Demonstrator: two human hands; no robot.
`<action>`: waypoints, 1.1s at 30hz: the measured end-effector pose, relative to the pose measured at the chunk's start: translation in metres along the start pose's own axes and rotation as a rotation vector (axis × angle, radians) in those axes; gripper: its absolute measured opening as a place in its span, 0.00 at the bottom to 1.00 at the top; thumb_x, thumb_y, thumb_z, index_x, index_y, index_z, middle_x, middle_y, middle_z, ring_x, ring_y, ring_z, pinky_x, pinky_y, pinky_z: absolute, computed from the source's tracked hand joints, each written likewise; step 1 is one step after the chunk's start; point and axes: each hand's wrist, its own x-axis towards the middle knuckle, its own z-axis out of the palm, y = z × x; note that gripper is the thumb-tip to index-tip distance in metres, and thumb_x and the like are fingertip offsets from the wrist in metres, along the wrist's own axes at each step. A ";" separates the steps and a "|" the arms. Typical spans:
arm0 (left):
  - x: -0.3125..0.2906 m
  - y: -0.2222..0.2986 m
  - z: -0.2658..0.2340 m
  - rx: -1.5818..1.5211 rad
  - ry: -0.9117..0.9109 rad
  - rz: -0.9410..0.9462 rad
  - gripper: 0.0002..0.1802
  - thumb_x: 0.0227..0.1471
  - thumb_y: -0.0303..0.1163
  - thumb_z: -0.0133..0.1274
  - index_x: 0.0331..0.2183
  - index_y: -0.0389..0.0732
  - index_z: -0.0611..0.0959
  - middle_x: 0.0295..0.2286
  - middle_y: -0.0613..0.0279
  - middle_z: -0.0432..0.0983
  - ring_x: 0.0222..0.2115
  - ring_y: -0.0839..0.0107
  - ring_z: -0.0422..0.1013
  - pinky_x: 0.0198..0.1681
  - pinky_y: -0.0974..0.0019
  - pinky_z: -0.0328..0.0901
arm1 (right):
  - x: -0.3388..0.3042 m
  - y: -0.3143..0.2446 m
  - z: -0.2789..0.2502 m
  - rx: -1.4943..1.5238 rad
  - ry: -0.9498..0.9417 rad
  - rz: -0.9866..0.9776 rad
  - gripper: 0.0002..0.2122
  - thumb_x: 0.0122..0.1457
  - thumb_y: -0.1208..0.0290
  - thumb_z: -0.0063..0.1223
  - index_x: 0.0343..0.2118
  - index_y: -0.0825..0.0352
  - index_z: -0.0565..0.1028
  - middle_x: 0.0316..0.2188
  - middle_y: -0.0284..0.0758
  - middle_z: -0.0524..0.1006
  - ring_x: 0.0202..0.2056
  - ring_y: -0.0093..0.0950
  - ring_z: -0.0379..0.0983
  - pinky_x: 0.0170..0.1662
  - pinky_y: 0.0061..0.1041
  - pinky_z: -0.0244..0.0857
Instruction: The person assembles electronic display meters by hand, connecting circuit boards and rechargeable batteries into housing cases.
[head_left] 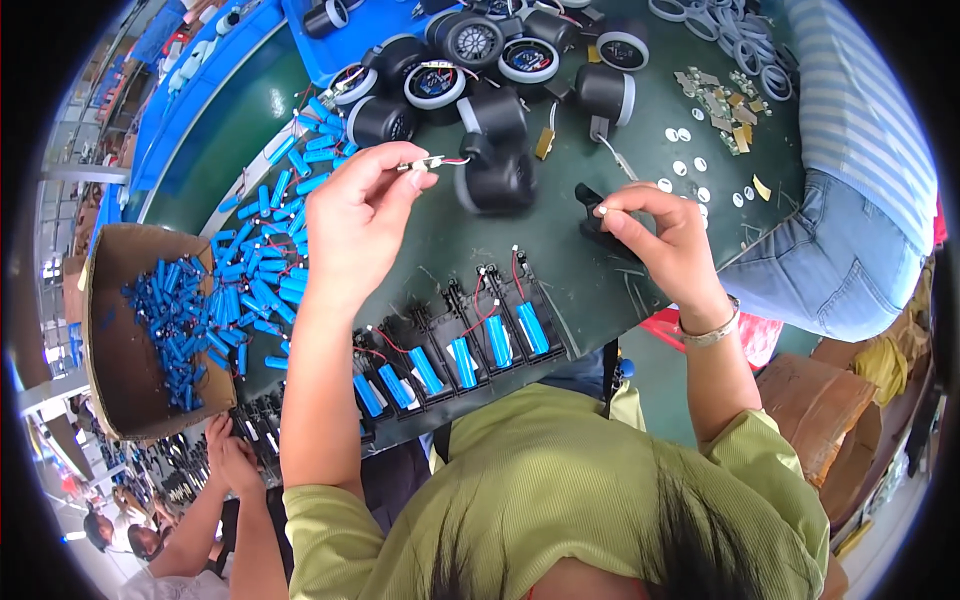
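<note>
My left hand (365,215) is raised over the table, thumb and fingers pinching a small circuit board (425,163). Red and white wires run from the board toward a black cylindrical housing (497,183), which is blurred. To the right, my right hand (655,235) has thumb and forefinger closed on a small white piece (600,211), too small to name. A black curved part (588,215) lies beside those fingertips, partly hidden by them. Below my hands, a row of black trays (470,375) with blue battery cells (463,362) lies along the near edge.
Loose blue cells (265,265) cover the left, beside a cardboard box (110,350) of more cells. Black round housings (470,45) crowd the far side. White discs (680,168), grey rings (745,45) and small boards (720,105) lie right. Other people sit at both sides.
</note>
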 end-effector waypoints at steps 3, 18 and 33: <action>0.008 0.008 0.000 -0.037 -0.176 0.097 0.12 0.45 0.16 0.50 0.35 0.36 0.77 0.29 0.64 0.72 0.31 0.78 0.70 0.34 0.77 0.65 | 0.008 -0.009 0.001 -0.090 0.029 -0.106 0.03 0.48 0.76 0.54 0.27 0.67 0.76 0.26 0.32 0.76 0.32 0.25 0.68 0.39 0.23 0.61; -0.020 0.032 0.024 0.547 -0.618 0.378 0.20 0.34 0.32 0.59 0.36 0.41 0.77 0.35 0.60 0.70 0.34 0.60 0.66 0.38 0.64 0.62 | 0.019 -0.005 0.016 -0.402 0.127 -0.349 0.03 0.44 0.77 0.55 0.24 0.65 0.76 0.22 0.31 0.75 0.27 0.29 0.67 0.36 0.25 0.59; -0.007 0.012 0.044 0.280 -0.231 0.067 0.06 0.48 0.28 0.49 0.28 0.35 0.76 0.21 0.55 0.70 0.20 0.60 0.67 0.25 0.65 0.62 | 0.022 0.004 0.055 -0.385 0.230 -0.405 0.04 0.43 0.75 0.55 0.25 0.62 0.76 0.23 0.29 0.74 0.30 0.29 0.66 0.38 0.27 0.58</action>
